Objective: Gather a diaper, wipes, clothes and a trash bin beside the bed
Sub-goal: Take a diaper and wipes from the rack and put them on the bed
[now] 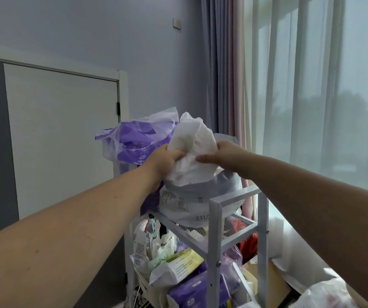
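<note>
Diaper (192, 141), white and crumpled, is held up above the mouth of a grey-white diaper pack (192, 196) that stands on the top shelf of a white metal rack (215, 218). Its lower edge is hidden inside the pack's opening, so how much is still inside cannot be told. Only "XXL" can be read on the pack; the rest of the print is cut off by the rack's post. A purple-and-white plastic pack (134, 138) is partly covered behind the left hand (167, 158).

Both bare forearms are stretched forward and slightly upward from the lower corners. The left hand's fingers are curled into the diaper's left side, gripping it. The right hand (223, 154) is clamped on the right side, thumb pressed against the front, the other fingertips hidden behind the fabric.

On the shelf below, a wipes packet (174, 265) with a yellow-green label lies among bottles and purple packs, partly cut off by the frame's lower edge.
</note>
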A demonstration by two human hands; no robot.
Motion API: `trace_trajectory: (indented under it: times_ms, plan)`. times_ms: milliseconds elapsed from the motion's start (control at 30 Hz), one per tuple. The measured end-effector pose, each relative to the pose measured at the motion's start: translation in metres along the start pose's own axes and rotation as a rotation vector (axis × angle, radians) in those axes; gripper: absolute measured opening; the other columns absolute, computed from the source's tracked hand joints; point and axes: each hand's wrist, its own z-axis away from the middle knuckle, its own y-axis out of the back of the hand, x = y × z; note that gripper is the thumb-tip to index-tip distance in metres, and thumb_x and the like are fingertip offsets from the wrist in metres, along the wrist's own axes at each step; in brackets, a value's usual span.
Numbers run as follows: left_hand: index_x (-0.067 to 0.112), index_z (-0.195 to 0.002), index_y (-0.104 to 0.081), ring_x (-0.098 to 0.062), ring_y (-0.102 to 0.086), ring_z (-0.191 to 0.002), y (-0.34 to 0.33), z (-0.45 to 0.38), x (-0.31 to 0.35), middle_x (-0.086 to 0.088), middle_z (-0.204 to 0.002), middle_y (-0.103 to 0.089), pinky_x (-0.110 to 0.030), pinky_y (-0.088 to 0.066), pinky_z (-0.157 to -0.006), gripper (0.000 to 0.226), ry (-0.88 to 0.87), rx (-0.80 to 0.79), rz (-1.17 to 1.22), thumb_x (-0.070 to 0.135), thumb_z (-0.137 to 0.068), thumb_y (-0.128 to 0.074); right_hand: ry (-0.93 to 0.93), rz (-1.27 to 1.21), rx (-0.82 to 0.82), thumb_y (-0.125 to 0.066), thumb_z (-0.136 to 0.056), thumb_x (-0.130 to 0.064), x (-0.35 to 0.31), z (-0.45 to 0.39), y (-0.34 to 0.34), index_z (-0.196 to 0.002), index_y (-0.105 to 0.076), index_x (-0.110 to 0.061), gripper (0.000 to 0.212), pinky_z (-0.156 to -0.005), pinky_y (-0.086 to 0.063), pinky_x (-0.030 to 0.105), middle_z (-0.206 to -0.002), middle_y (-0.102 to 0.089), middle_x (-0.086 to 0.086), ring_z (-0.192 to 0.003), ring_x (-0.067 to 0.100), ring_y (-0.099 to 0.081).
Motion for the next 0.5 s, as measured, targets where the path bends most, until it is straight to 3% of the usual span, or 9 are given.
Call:
trace_trajectory:
  times_ms: [67,167,267,367,433,500]
  plan:
    - [0.000,-0.109,-0.070,-0.043,-0.066,-0.104,0.002,0.002,0.004,-0.025,-0.111,-0.070,-0.058,-0.050,-0.096,0.034,-0.012,0.040,0.017,0.029,-0.093,-0.061,-0.061,0.035,-0.010,-0.088,-0.066,-0.048,0.002,0.000,-0.004,-0.110,-0.068,-0.019,0.056,-0.065,-0.056,0.036,-0.098,-0.074,0.006,-0.083,0.025,-0.070]
    - [0.003,-0.109,-0.072,-0.041,-0.066,-0.107,0.006,0.007,0.010,-0.023,-0.114,-0.070,-0.055,-0.048,-0.100,0.047,0.007,0.047,0.074,0.046,-0.095,-0.059,-0.060,-0.042,0.016,-0.091,-0.064,-0.041,-0.005,0.000,-0.010,-0.105,-0.068,-0.019,0.051,-0.087,-0.059,0.047,-0.101,-0.074,0.008,-0.093,0.030,-0.071]
    - [0.017,-0.108,-0.073,-0.030,-0.072,-0.099,0.017,0.013,0.012,-0.009,-0.106,-0.076,-0.046,-0.054,-0.096,0.044,0.108,-0.019,0.134,0.057,-0.090,-0.063,-0.032,-0.128,0.035,-0.092,-0.065,-0.032,-0.016,0.000,-0.014,-0.106,-0.069,-0.019,0.049,-0.092,-0.057,0.047,-0.103,-0.074,0.004,-0.096,0.026,-0.070]
    - [0.016,-0.114,-0.069,-0.029,-0.074,-0.094,0.028,0.019,0.009,-0.010,-0.106,-0.076,-0.039,-0.059,-0.081,0.042,0.149,-0.129,0.145,0.051,-0.090,-0.066,0.001,-0.170,0.095,-0.088,-0.069,-0.021,-0.025,-0.001,-0.017,-0.090,-0.067,-0.025,0.029,-0.084,-0.059,0.040,-0.097,-0.074,0.002,-0.091,0.023,-0.070]
    - [0.014,-0.113,-0.069,-0.028,-0.074,-0.090,0.032,0.020,0.008,-0.011,-0.102,-0.076,-0.034,-0.059,-0.070,0.036,0.096,-0.122,0.126,0.042,-0.090,-0.069,0.033,-0.136,0.154,-0.081,-0.072,-0.016,-0.030,0.001,-0.019,-0.082,-0.065,-0.026,0.022,-0.079,-0.059,0.036,-0.092,-0.073,0.003,-0.087,0.022,-0.068]
    - [0.010,-0.110,-0.070,-0.025,-0.075,-0.085,0.034,0.022,0.009,-0.010,-0.096,-0.077,-0.029,-0.059,-0.064,0.029,0.053,-0.074,0.138,0.028,-0.088,-0.075,0.073,-0.093,0.211,-0.073,-0.075,-0.013,-0.035,0.001,-0.021,-0.084,-0.066,-0.021,0.014,-0.081,-0.059,0.041,-0.094,-0.073,0.007,-0.090,0.025,-0.068]
